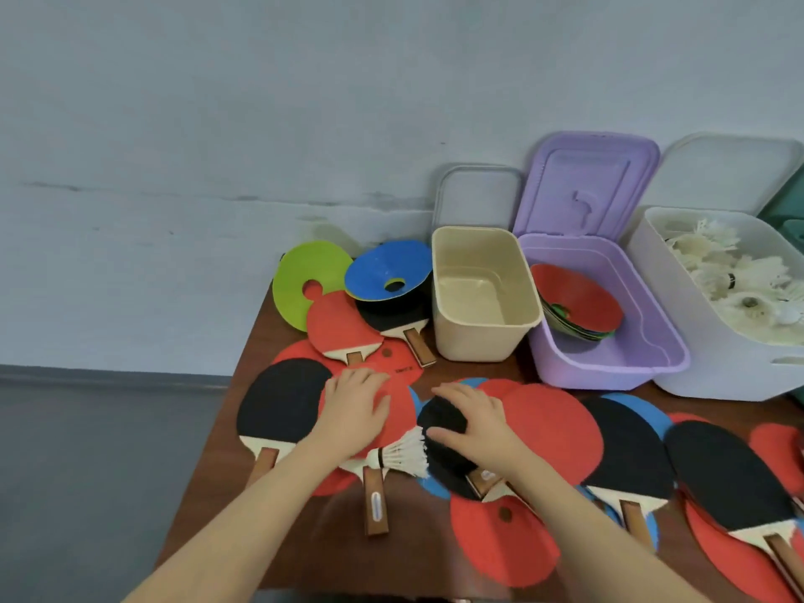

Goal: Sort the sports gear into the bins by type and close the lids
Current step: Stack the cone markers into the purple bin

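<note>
Several table tennis paddles and flat disc cones lie spread over a brown table (304, 554). My left hand (354, 411) rests flat, fingers spread, on a red paddle (398, 422). My right hand (476, 422) is curled over the black face of another paddle (443, 446). A white shuttlecock (402, 458) lies between the two hands. At the back stand a beige bin (480, 339), holding nothing, a purple bin (609, 363) holding stacked disc cones (576, 309), and a white bin (705, 363) full of shuttlecocks.
A green disc (300, 282) and a blue disc (387, 267) lean at the table's back left, near the wall. The bins' lids stand behind them: clear (478, 198), purple (587, 185), white (722, 171). The table's left edge drops to a grey floor.
</note>
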Motion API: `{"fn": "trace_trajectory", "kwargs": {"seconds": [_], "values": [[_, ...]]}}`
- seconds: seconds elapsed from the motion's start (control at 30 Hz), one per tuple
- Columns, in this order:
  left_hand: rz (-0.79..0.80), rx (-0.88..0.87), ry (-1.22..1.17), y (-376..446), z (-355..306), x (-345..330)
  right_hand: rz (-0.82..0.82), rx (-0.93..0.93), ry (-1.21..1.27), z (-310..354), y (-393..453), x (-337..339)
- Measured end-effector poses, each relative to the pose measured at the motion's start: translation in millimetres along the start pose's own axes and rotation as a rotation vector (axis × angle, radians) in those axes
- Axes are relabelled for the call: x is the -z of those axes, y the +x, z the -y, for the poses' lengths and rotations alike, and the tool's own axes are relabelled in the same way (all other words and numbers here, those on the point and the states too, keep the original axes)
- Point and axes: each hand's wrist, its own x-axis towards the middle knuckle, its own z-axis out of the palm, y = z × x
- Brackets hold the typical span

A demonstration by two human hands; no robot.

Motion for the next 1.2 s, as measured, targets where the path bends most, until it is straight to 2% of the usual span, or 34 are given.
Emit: {"fn": "trace_trajectory", "kwargs": {"seconds": [0.07, 0.17, 0.3, 0.4, 0.53, 0.8, 0.9, 1.03, 1.2], "values": [[0.077, 0.013, 0.009, -17.3, 11.7, -7.8, 0.105, -0.006, -0.046, 9.3, -3.8, -16.9], [0.171, -0.012, 0.001, -36.0, 22.2, -17.7, 0.168, 0.011, -0.062, 17.7, -9.0, -39.1], [0.267, -0.065, -0.004, -44.8, 29.6, -28.1, 0.090, 0.016, -0.104, 21.8, -13.9, -57.5], [0.256, -0.081, -0.018, -45.5, 31.1, -33.3, 0.046, 0.001, -0.100, 21.9, -19.7, -63.2], [0.262, -0.116, -0.096, -44.5, 36.5, -35.0, -0.025, -0.014, 0.026, 22.4, -27.5, -67.5], [0.043, -0.169, -0.291, -37.4, 39.5, -25.8, -0.165, 0.022, 0.201, 39.9, -16.0, -49.5], [0.018, -0.161, -0.359, -13.8, 34.3, -7.8, -0.309, 0.062, 0.186, 48.1, -2.0, -27.3], [-0.059, -0.039, -0.433, 35.0, 33.8, 10.8, -0.505, 0.036, 0.175, 45.3, 23.3, 8.4], [-0.086, 0.209, -0.462, 98.4, 35.7, 15.6, -0.639, -0.001, 0.179, 26.4, 63.6, 43.9]]}}
